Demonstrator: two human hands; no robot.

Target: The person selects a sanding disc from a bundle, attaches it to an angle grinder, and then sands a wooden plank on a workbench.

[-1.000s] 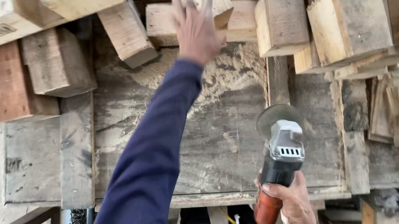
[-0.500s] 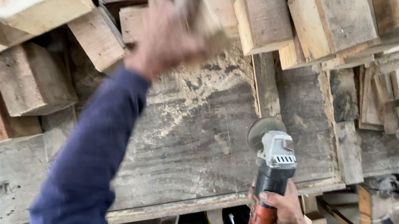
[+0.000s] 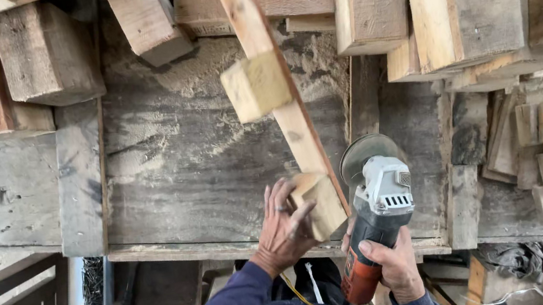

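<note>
— What do I have in hand?
— My left hand (image 3: 287, 225) grips the near block of 1 wooden slat (image 3: 278, 101), which carries 2 blocks and slants across the bench (image 3: 182, 180). My right hand (image 3: 396, 266) wraps 1 angle grinder (image 3: 377, 208), disc resting just beside the slat.
— Any labels?
— 1 pale label on the grinder's grey head.

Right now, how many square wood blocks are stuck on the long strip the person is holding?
2. One block sits halfway up the wooden strip; the other block is at its near end, gripped by the left hand. Others could be hidden.
</note>
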